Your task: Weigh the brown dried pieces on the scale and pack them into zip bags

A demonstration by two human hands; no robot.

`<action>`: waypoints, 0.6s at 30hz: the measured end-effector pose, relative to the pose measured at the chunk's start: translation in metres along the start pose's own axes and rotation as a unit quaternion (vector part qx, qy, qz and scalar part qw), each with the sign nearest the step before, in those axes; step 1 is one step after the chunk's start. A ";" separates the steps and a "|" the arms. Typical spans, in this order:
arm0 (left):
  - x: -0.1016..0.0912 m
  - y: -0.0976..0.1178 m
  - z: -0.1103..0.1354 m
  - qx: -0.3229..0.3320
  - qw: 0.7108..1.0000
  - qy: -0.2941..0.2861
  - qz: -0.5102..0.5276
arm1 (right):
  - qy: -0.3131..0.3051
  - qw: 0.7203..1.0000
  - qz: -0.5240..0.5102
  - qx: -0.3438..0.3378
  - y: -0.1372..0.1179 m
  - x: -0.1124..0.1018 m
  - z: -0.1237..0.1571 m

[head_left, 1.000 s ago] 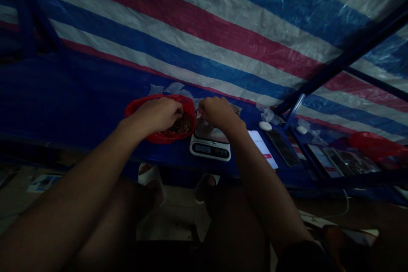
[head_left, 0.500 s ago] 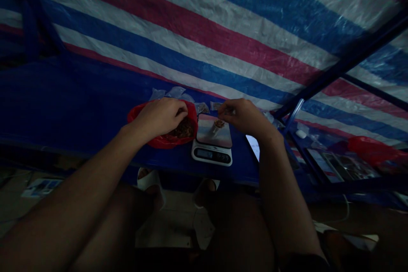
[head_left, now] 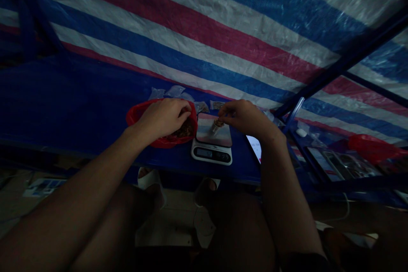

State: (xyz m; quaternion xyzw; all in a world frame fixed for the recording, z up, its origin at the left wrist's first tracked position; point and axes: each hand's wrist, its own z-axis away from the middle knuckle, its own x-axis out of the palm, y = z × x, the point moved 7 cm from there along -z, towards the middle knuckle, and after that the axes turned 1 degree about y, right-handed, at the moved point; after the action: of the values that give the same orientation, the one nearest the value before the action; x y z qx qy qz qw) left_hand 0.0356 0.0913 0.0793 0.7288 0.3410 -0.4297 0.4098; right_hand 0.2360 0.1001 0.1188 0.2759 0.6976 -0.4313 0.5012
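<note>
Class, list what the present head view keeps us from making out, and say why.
Head view, all items:
Reading on the display of the scale: too small and dim.
Part of the red bag and its contents: covered by the left hand.
Much of the phone: hidden behind the right forearm.
Whether the right hand pinches anything: fingertips too small and dark.

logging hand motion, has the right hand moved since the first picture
Yes, rightward: against the scale, the right hand has gone from the back left corner toward the back right.

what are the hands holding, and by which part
Too dark to tell: the left hand is over the red bag, the right hand near the cup.
</note>
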 end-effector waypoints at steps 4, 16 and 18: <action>-0.003 0.010 -0.005 0.027 0.999 0.038 0.022 | -0.005 1.000 -0.004 0.004 -0.003 0.001 0.000; 0.000 0.012 -0.021 0.062 0.993 0.086 0.045 | -0.022 0.999 0.024 0.020 -0.006 0.000 0.001; -0.002 0.013 -0.024 0.066 0.992 0.092 0.047 | -0.027 0.999 0.020 0.017 -0.005 0.001 0.001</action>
State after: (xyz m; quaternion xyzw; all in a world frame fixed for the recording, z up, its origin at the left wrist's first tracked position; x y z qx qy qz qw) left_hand 0.0539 0.1071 0.0919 0.8059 0.3137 -0.3627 0.3472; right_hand 0.2325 0.0969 0.1194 0.2867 0.6705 -0.4402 0.5239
